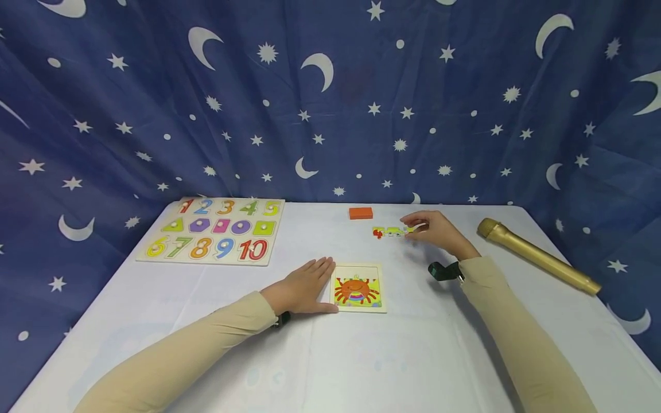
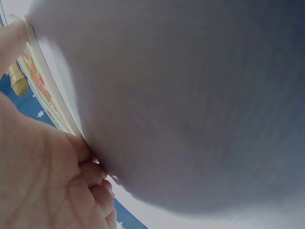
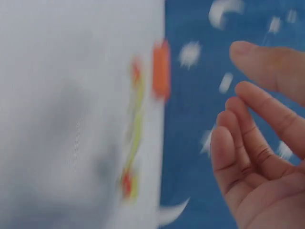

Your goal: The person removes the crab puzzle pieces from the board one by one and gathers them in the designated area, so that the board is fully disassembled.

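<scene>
A small square crab puzzle [image 1: 356,291] in a pale wooden frame lies on the white table. Against its left edge rests my left hand [image 1: 304,287], fingers extended and thumb at the lower corner. The left wrist view has the puzzle frame [image 2: 52,90] seen edge-on, touched by thumb and fingers. Over the right end of a row of small yellow-green and red puzzle pieces [image 1: 392,232] hovers my right hand [image 1: 436,232]. Nothing sits between its thumb and loosely bent fingers in the right wrist view, where the pieces [image 3: 136,129] look blurred and apart from the hand.
An orange block [image 1: 360,213] lies behind the pieces, near the table's back edge. At the back left is a number and shape board [image 1: 206,232]. A gold microphone [image 1: 537,255] lies at the right. Blue star-and-moon cloth [image 1: 356,103] hangs behind the table.
</scene>
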`<state>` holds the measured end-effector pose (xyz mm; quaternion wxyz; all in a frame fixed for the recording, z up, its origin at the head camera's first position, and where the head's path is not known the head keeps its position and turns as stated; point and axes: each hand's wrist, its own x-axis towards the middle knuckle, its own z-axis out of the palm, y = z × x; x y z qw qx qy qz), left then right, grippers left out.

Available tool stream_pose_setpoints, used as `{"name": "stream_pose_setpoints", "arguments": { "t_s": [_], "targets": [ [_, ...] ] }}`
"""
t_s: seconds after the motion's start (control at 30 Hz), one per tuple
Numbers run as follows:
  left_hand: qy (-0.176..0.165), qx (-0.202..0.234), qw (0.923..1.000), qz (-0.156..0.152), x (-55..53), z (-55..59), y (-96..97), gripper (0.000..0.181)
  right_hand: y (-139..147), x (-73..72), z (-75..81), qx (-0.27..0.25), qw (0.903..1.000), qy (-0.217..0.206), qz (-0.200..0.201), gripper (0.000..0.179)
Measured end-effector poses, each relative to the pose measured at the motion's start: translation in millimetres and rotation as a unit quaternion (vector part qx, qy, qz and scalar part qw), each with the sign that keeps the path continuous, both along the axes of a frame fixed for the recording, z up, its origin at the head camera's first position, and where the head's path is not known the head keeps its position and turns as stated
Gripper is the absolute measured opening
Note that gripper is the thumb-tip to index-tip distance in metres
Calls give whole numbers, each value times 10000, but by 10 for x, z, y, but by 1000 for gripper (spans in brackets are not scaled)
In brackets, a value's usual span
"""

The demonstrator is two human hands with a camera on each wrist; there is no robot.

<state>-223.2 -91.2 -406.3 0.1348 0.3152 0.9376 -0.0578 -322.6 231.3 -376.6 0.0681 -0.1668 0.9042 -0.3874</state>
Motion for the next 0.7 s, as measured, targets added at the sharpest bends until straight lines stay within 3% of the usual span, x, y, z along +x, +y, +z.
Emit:
{"name": "stream_pose_setpoints", "arguments": {
  "t_s": [0.13, 0.3, 0.5, 0.7],
  "targets": [
    [-3, 27, 10000, 23, 7, 8, 5, 99, -262, 270, 90, 70, 9984, 276, 480, 42],
    [2, 38, 10000, 29, 2, 8, 5, 99, -576, 478, 11, 25, 9930, 202, 1164, 38],
    [-19, 28, 10000, 29, -3, 9, 6, 100, -862, 572, -206, 137, 9861, -225, 1643, 36],
    [66, 22, 10000, -43, -13, -6, 2, 99, -1046, 581, -302, 404, 9816, -172, 1859, 36]
  ]
}}
